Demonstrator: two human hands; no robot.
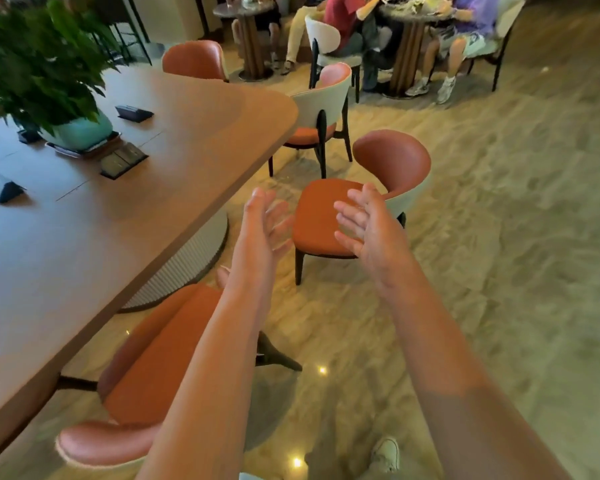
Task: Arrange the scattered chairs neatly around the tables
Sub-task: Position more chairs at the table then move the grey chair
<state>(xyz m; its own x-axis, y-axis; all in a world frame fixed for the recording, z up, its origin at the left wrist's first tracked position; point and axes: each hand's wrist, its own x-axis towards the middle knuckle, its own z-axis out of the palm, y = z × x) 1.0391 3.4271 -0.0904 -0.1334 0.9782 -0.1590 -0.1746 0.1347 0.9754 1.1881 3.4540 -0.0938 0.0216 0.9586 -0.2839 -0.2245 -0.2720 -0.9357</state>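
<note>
Both hands, left (pixel 267 223) and right (pixel 364 223), reach forward with fingers spread, holding nothing. Just beyond them the stray chair (pixel 354 209) stands apart from the table (pixel 174 161), turned sideways. The near chair (pixel 146 368) is tucked under the edge; the far one (pixel 321 112) looks roughly placed. Wide floor (pixel 499 237) lies free to the right.

Cafe or lounge-type public seating area. Long wooden table (pixel 146 188) left with potted plant (pixel 49 64) and pop-up socket boxes (pixel 123 162); matching orange chairs (pixel 329 220) around it; far, seated people (pixel 347 26) at small round pedestal tables (pixel 413 15); polished stone floor (pixel 499 237).
</note>
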